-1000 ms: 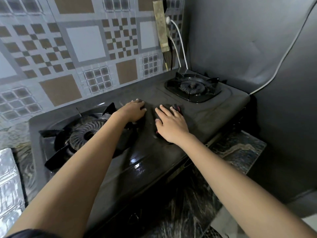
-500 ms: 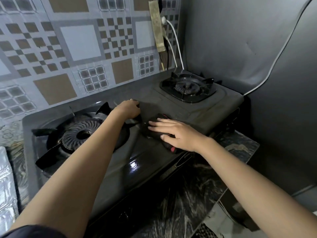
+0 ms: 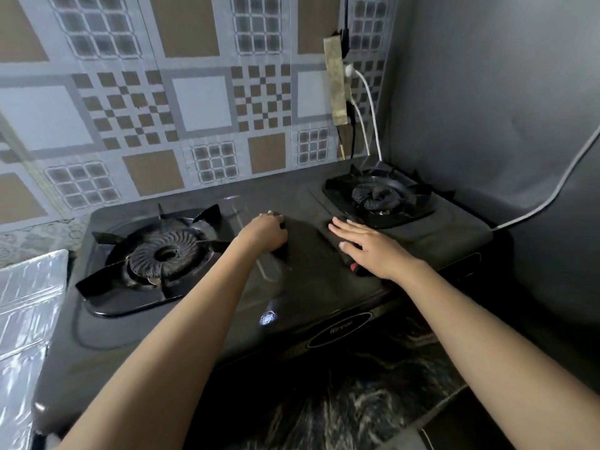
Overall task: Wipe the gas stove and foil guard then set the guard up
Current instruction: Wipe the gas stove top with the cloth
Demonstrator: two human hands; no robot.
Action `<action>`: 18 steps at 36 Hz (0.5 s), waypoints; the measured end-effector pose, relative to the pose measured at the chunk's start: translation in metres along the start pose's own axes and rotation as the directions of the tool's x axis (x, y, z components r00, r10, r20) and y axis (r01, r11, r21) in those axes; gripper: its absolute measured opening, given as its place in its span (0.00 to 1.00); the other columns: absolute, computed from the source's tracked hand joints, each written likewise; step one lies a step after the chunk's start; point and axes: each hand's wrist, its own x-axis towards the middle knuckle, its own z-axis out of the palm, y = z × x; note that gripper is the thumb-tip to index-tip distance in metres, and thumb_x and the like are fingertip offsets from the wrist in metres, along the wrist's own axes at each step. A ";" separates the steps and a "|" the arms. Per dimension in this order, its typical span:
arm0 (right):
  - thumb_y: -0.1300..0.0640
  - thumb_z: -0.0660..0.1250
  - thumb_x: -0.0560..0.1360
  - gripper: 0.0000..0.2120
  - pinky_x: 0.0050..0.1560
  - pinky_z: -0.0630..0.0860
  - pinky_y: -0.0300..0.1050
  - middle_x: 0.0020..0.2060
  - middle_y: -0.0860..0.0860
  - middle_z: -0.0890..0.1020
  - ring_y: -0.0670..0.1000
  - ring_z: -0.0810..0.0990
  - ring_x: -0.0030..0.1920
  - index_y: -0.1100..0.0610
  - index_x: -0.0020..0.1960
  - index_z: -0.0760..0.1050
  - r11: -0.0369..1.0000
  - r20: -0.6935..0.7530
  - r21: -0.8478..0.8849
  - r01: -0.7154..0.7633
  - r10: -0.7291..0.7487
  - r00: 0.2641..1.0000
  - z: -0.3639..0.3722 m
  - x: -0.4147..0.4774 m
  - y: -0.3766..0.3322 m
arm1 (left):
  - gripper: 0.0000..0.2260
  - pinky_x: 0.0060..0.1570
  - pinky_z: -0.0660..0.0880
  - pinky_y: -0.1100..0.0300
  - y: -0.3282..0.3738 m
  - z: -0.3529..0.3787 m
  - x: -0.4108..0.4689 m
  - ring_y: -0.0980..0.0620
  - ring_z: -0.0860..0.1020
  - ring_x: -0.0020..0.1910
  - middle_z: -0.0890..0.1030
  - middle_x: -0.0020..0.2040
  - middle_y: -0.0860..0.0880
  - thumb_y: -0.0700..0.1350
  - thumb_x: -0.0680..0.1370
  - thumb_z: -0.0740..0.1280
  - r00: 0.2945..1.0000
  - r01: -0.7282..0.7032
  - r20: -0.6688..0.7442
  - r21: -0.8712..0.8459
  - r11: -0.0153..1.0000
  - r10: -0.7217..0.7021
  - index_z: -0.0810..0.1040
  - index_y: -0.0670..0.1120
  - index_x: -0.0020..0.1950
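Note:
A black two-burner gas stove (image 3: 324, 306) fills the counter. A dark cloth (image 3: 311, 245) with a red edge lies on the stove's middle, between the left burner (image 3: 165, 254) and the right burner (image 3: 378, 196). My right hand (image 3: 373, 250) presses flat on the cloth's right end, fingers straight, just in front of the right burner. My left hand (image 3: 264, 233) has its fingers curled and seems to grip the cloth's left end. The silver foil guard (image 3: 26, 313) lies flat on the counter, left of the stove.
A patterned tile wall rises directly behind the stove. A power strip (image 3: 336, 82) with a white cable (image 3: 370, 115) hangs above the right burner. A grey wall stands close on the right. The dark marbled counter edge (image 3: 357, 401) runs in front.
My right hand has slid the cloth's end to the right, closer to the right burner. The left hand has stayed near the stove's middle.

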 end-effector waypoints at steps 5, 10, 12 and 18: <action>0.51 0.54 0.80 0.21 0.75 0.54 0.45 0.74 0.40 0.58 0.43 0.53 0.75 0.45 0.73 0.60 0.998 -0.068 -0.006 -0.058 0.057 0.996 0.000 -0.009 0.004 | 0.20 0.68 0.63 0.51 0.007 0.003 -0.008 0.40 0.64 0.70 0.64 0.73 0.41 0.45 0.80 0.55 1.000 0.001 -0.006 -0.014 1.000 -0.001 0.65 0.42 0.72; 0.52 0.55 0.80 0.20 0.72 0.56 0.42 0.73 0.40 0.62 0.43 0.55 0.75 0.46 0.72 0.63 0.994 -0.147 -0.020 -0.111 0.107 0.983 -0.003 -0.022 0.008 | 0.20 0.68 0.65 0.47 0.014 0.007 -0.013 0.40 0.66 0.69 0.66 0.72 0.42 0.46 0.80 0.56 0.999 -0.029 -0.017 -0.043 0.999 0.028 0.66 0.45 0.71; 0.52 0.55 0.80 0.20 0.72 0.56 0.42 0.73 0.41 0.63 0.43 0.56 0.75 0.47 0.72 0.63 0.989 -0.196 -0.020 -0.150 0.143 0.970 -0.002 -0.029 0.010 | 0.19 0.67 0.67 0.46 0.017 0.010 -0.015 0.42 0.67 0.69 0.67 0.71 0.44 0.48 0.80 0.56 0.998 -0.037 -0.047 -0.051 0.998 0.035 0.67 0.46 0.71; 0.53 0.55 0.80 0.20 0.73 0.55 0.43 0.73 0.44 0.64 0.46 0.57 0.75 0.49 0.71 0.65 0.979 -0.257 -0.013 -0.203 0.193 0.947 0.001 -0.038 0.011 | 0.19 0.65 0.66 0.47 0.027 0.025 -0.023 0.43 0.66 0.69 0.67 0.72 0.45 0.49 0.80 0.55 0.990 -0.047 -0.136 -0.041 0.998 0.042 0.69 0.46 0.69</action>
